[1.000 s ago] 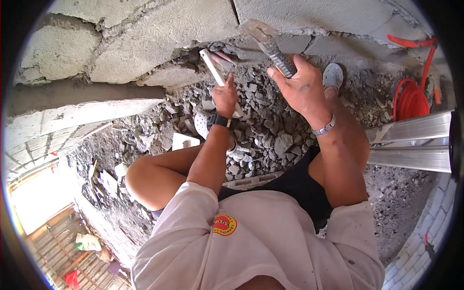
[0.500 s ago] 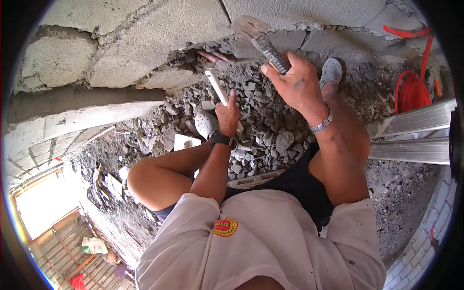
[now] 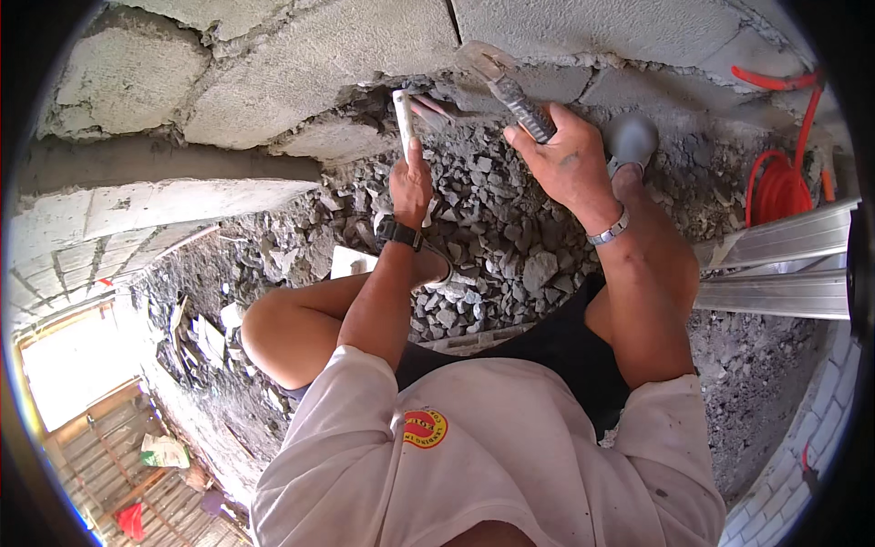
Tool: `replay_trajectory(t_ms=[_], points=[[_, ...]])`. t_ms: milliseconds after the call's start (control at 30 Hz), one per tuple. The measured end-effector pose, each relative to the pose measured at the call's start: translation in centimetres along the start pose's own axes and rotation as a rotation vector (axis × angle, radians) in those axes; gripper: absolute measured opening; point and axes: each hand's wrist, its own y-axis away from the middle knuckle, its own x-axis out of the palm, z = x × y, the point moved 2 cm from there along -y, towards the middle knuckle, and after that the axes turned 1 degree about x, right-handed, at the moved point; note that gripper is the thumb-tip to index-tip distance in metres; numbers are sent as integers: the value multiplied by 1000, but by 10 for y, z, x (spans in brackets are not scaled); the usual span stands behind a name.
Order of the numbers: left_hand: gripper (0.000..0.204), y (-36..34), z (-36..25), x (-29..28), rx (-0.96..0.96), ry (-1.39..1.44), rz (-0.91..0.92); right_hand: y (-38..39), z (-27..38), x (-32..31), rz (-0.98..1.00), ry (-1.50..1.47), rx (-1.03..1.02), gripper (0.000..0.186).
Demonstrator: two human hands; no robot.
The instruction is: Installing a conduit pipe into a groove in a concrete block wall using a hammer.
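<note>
My left hand is closed around a white pipe, whose upper end is at a broken hollow low in the block wall, beside some thin pinkish pipes. My right hand grips a hammer by its dark, ridged handle, its metal head raised near the wall, right of the white pipe. Broken grey rubble lies beneath both hands, between my bent legs.
At the right are a coiled red hose, a small orange-handled tool and aluminium rails. A white board and scrap pieces lie leftward. A bright opening is at far left.
Compared with half a second ago, my left hand and the white pipe have moved up and left toward the hollow. My right hand with the hammer has shifted slightly right and down.
</note>
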Motion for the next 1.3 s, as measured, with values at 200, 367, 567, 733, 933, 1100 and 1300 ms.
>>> replay_trajectory(t_ms=[200, 367, 567, 733, 933, 1100, 1300], points=[[61, -9, 9, -5, -45, -2, 11, -1, 4, 3, 5, 18, -39, 42], [73, -7, 0, -12, 11, -246, -12, 2, 11, 8, -21, -27, -159, 38], [73, -1, -14, -10, 191, -517, -51, 18, -6, 40, 38, -142, -194, 27], [58, -19, 33, -14, 348, -434, -11, 18, -2, 61, 196, 94, -208, 20], [49, -27, 53, 5, 274, -147, -13, 12, -11, 99, 97, -118, -298, 18], [60, -11, 14, -8, 251, -415, -69, 13, -35, 119, 72, 203, -69, 17], [52, -27, 82, -10, 143, 91, -7, 6, 50, 95, -23, -212, -501, 16]])
